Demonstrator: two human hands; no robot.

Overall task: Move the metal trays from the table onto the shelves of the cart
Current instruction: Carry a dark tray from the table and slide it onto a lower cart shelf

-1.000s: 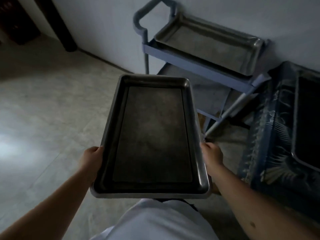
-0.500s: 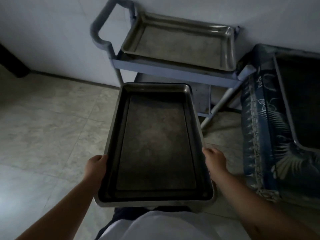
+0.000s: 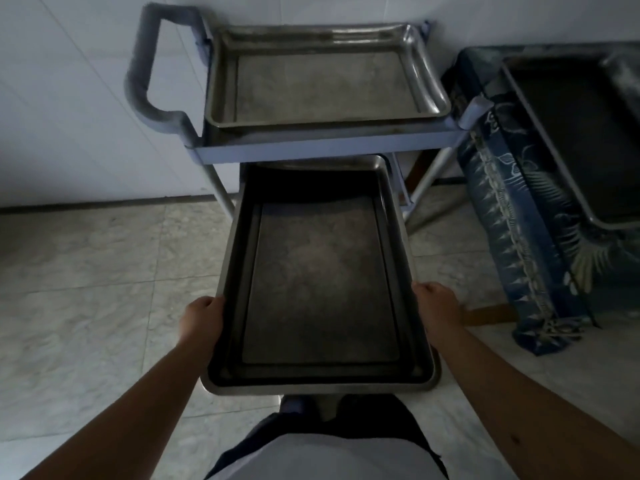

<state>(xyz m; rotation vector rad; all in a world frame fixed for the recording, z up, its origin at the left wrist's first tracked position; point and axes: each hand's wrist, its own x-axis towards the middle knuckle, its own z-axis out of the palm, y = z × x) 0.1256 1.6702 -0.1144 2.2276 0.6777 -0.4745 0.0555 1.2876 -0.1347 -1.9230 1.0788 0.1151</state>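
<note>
**Second tray heading for the lower shelf**

Head cam, the only view I've got: I'm holding the dark metal tray (image 3: 320, 282) out in front of me, long way on, with its far end right at the cart (image 3: 325, 150) and tucked under the lip of the top shelf. That top shelf already carries a shiny tray (image 3: 322, 81), so I'd say this one belongs on the shelf below. I can't really see that lower shelf, the tray in my hands covers it.

To do this bit well, I reckon: keep the tray level, feed the far end in between the cart's legs without clipping the top shelf edge, let the front rest on the shelf first, then slide it home and only let go once it's fully supported. It's wide for the gap, so square it up before pushing.

Left hand (image 3: 202, 322) is curled shut around the left long rim, near the close end. Right hand (image 3: 440, 308) is closed the same way on the right rim, opposite.

Over on the right, another dark tray (image 3: 575, 140) sits on the tabletop with the blue patterned cloth (image 3: 526, 244), so I'd guess that's next.
</note>
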